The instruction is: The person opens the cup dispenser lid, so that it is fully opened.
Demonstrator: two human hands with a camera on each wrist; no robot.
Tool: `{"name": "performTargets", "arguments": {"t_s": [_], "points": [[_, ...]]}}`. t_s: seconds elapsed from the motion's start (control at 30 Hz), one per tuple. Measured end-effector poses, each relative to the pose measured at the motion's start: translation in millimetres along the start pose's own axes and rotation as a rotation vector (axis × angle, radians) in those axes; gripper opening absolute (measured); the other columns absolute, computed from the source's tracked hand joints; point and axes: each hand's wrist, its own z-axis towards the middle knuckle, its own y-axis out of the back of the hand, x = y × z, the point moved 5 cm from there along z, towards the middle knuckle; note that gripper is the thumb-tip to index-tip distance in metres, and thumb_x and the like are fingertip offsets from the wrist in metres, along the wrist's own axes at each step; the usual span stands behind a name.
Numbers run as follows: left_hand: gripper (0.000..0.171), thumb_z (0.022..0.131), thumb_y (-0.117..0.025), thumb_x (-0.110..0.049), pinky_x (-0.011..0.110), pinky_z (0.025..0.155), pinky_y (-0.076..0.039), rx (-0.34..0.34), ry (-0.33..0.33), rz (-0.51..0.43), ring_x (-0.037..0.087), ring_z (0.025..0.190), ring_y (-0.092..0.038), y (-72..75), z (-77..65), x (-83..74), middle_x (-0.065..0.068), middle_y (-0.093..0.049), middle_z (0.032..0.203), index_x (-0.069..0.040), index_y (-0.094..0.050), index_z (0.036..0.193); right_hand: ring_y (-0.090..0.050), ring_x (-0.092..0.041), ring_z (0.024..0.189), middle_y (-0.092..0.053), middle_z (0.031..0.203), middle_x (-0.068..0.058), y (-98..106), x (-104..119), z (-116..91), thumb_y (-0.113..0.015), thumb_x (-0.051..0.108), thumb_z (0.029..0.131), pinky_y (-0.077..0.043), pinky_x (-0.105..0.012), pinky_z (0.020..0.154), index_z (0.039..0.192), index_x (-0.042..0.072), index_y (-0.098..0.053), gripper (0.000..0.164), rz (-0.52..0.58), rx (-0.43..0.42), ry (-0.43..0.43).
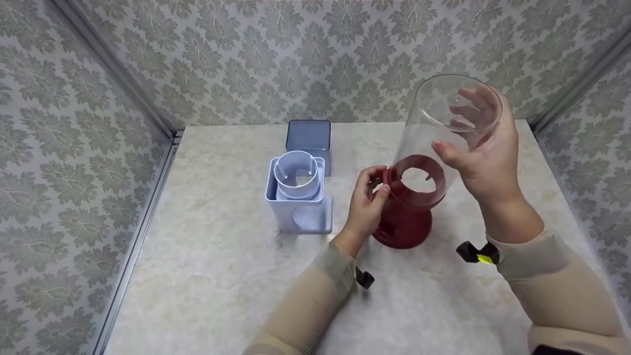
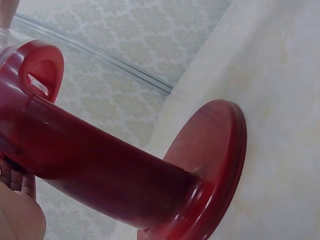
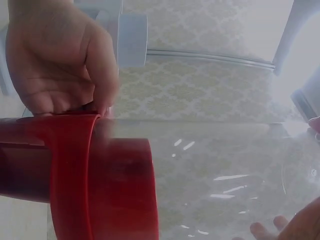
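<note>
A red stand (image 1: 402, 229) with a wide round foot, a column and a ring-shaped top stands on the table. Over its upper ring sits a clear open-topped cylinder (image 1: 414, 135), whose lower end reaches the red rim in the right wrist view. My left hand (image 1: 366, 204) pinches the looped red tab on the stand's left side between thumb and fingers. Around the cylinder's upper right side my right hand (image 1: 493, 165) holds on, thumb in front and fingers behind the clear wall. The stand's column (image 2: 110, 165) looks tilted in the left wrist view.
Left of the stand is a pale blue square-topped holder (image 1: 296, 217) with a round collar (image 1: 297, 172) in its top. A dark blue-grey square box (image 1: 309, 135) stands just behind it. Patterned wall panels (image 1: 315, 59) enclose the table's back and sides.
</note>
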Motion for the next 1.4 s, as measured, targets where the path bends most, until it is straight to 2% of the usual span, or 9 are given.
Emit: {"name": "performTargets", "arguments": {"t_s": [0.13,0.3,0.43,0.57,0.73,0.93,1.07,1.23,1.4], "points": [[0.045,0.109,-0.059,0.002,0.029,0.114,-0.055,-0.002,-0.027,-0.016,0.011,0.129,-0.061,-0.4,0.9,2.4,0.036,-0.055,0.146,0.014,-0.049,0.151,-0.067,-0.033,0.128,-0.065,0.147,-0.019,3,12,6,-0.091,-0.018,0.066,-0.06,-0.037,0.105,0.148,0.003,-0.055,0.092,0.086,0.0,-0.004],[0.045,0.107,-0.06,0.003,0.047,0.12,-0.054,-0.017,-0.045,-0.019,0.009,0.128,-0.061,-0.6,1.1,2.5,0.037,-0.056,0.143,0.015,-0.049,0.149,-0.069,-0.035,0.126,-0.067,0.143,-0.02,8,37,26,-0.099,-0.019,0.059,-0.063,-0.041,0.102,0.145,0.0,-0.055,0.099,0.183,-0.025,0.048],[0.044,0.107,-0.06,0.005,0.04,0.119,-0.055,-0.026,-0.047,-0.031,0.01,0.127,-0.062,-0.2,1.4,2.7,0.037,-0.057,0.142,0.016,-0.05,0.149,-0.067,-0.034,0.127,-0.066,0.144,-0.018,5,44,44,-0.102,-0.016,0.057,-0.061,-0.039,0.1,0.146,0.002,-0.054,0.103,0.169,0.0,0.032],[0.043,0.109,-0.06,0.003,0.03,0.116,-0.056,-0.016,-0.049,-0.038,0.01,0.129,-0.063,0.4,2.4,3.6,0.036,-0.057,0.143,0.015,-0.05,0.149,-0.063,-0.033,0.13,-0.06,0.147,-0.017,1,39,62,-0.1,-0.018,0.058,-0.057,-0.038,0.103,0.149,0.002,-0.047,0.107,0.179,0.082,0.052],[0.043,0.109,-0.059,0.002,0.035,0.119,-0.054,-0.016,-0.05,-0.041,0.011,0.131,-0.062,2.0,0.4,5.6,0.035,-0.057,0.142,0.016,-0.049,0.149,-0.055,-0.032,0.134,-0.054,0.15,-0.016,3,20,81,-0.097,-0.019,0.058,-0.051,-0.037,0.109,0.152,0.001,-0.039,0.113,0.174,0.119,0.082],[0.045,0.109,-0.059,0.001,0.032,0.119,-0.053,-0.016,-0.06,-0.054,0.011,0.131,-0.062,0.3,1.1,8.1,0.034,-0.057,0.142,0.017,-0.048,0.149,-0.041,-0.024,0.136,-0.056,0.155,-0.01,13,-8,98,-0.103,0.0,0.061,-0.036,-0.034,0.106,0.156,0.005,-0.041,0.114,0.004,0.117,0.078],[0.045,0.107,-0.06,0.002,0.026,0.115,-0.053,-0.02,-0.069,-0.078,0.011,0.129,-0.063,-1.5,3.5,8.9,0.035,-0.057,0.14,0.018,-0.049,0.147,-0.042,-0.021,0.133,-0.056,0.16,-0.006,19,-26,106,-0.104,0.011,0.067,-0.034,-0.031,0.103,0.16,0.009,-0.042,0.112,-0.17,0.122,0.053],[0.044,0.106,-0.06,0.004,0.028,0.118,-0.053,-0.033,-0.087,-0.077,0.011,0.129,-0.063,-0.5,3.1,10.6,0.037,-0.057,0.14,0.017,-0.05,0.146,-0.048,-0.014,0.14,-0.053,0.168,0.002,26,-59,111,-0.101,0.018,0.082,-0.043,-0.026,0.109,0.168,0.015,-0.038,0.106,-0.479,0.191,-0.116],[0.044,0.106,-0.061,0.003,0.026,0.117,-0.053,-0.03,-0.097,-0.071,0.012,0.129,-0.062,-0.5,2.1,10.0,0.039,-0.056,0.14,0.017,-0.05,0.146,-0.05,-0.02,0.151,-0.049,0.175,0.001,30,-97,112,-0.101,0.031,0.087,-0.047,-0.039,0.12,0.173,0.019,-0.032,0.111,-0.664,0.3,-0.273]]}}
